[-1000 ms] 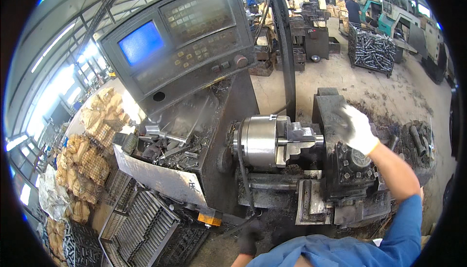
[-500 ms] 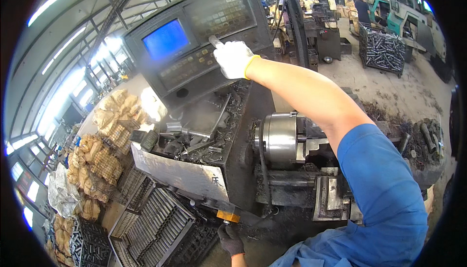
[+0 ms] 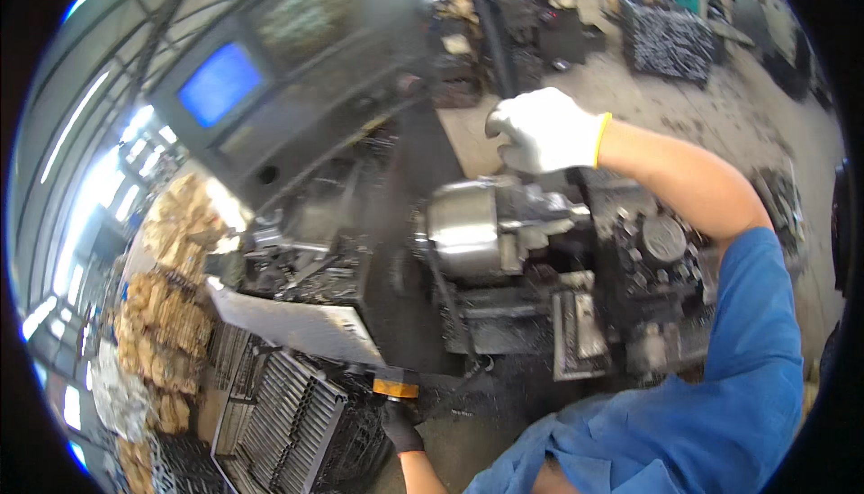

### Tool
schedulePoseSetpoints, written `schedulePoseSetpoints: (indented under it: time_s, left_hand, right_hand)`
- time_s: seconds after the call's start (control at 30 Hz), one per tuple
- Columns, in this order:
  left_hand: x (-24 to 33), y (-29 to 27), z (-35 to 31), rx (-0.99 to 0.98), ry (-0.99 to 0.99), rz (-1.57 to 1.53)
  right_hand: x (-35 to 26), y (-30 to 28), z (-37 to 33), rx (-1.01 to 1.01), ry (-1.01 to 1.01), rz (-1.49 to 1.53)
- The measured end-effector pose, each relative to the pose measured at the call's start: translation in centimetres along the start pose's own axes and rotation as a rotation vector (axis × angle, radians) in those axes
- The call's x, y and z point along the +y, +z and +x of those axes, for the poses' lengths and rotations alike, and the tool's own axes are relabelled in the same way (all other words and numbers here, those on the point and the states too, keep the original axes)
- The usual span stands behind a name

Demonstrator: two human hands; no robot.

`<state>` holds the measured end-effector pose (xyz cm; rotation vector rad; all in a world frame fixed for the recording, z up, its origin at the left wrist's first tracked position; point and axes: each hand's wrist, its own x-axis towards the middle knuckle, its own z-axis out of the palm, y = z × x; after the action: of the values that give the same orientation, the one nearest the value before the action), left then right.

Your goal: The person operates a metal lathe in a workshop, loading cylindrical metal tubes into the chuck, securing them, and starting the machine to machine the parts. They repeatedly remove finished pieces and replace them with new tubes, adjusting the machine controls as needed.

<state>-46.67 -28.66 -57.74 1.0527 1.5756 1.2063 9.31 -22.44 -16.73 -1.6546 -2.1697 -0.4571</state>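
Observation:
My right hand (image 3: 547, 130), in a white glove with a yellow cuff, hovers above and to the right of the metal lathe chuck (image 3: 463, 229). Its fingers are loosely bent and apart, with nothing seen between them. Low in the view, my left hand (image 3: 400, 428) wears a dark glove. Its fingers are closed just below an orange block (image 3: 396, 389) at the machine's lower front; what they grip is hidden. A control panel (image 3: 306, 71) with a blue screen (image 3: 220, 85) stands at the upper left, blurred.
Metal chips and loose parts cover the machine's ledge (image 3: 306, 269). A rack of metal rods (image 3: 279, 422) stands below it, beside stacked brown sacks (image 3: 166, 314). The tool turret (image 3: 661, 238) is right of the chuck. A wire bin of parts (image 3: 668, 40) stands farther back.
My right hand has left the control panel's buttons and swung right, over the chuck area. The whole view has shifted, and the panel sits farther left. My left hand remains by the orange block.

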Motion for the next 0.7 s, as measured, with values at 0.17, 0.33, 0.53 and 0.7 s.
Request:
schedulePoseSetpoints:
  time_s: [0.17, 0.33, 0.53, 0.7]
  left_hand:
    - [4.3, 7.8, -8.2, 0.038, -0.291, -0.305]
    - [11.8, 18.9, -13.8, -0.35, 0.755, 0.465]
    - [22.1, 33.4, -12.7, -0.424, 1.502, 0.692]
    - [23.4, 40.6, -10.5, -0.45, 1.547, 0.889]
  right_hand:
    - [9.0, 2.0, -10.6, -0.273, 0.224, 0.147]
    - [12.5, 6.1, -15.1, -0.529, 0.309, 0.285]
    - [15.6, 13.4, -15.7, -0.812, 0.22, 0.597]
    - [14.1, 14.7, -12.6, -0.987, 0.085, 0.612]
